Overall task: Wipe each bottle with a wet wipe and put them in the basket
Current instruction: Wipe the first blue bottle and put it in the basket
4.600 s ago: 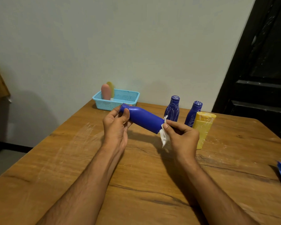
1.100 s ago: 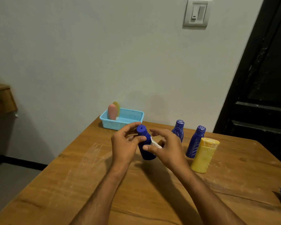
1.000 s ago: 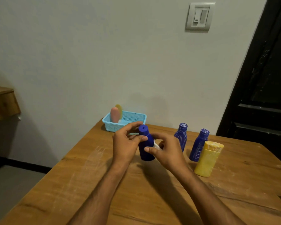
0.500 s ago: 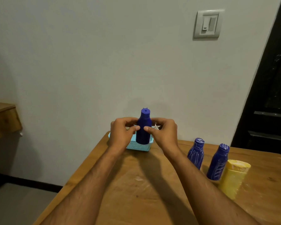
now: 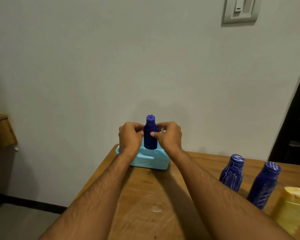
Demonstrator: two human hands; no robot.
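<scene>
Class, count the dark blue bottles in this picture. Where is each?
3: one upright blue bottle held over the basket by both hands; two patterned bottles standing at right.

Wooden table [image 5: 151, 201], wall switch [image 5: 240, 9], dark door [image 5: 296, 129]

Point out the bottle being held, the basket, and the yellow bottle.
held blue bottle [image 5: 150, 135]: head view, on the middle of its body between the hands.
basket [image 5: 150, 161]: head view, on its near mesh wall.
yellow bottle [image 5: 294, 210]: head view, on its upper side by the right edge.
</scene>
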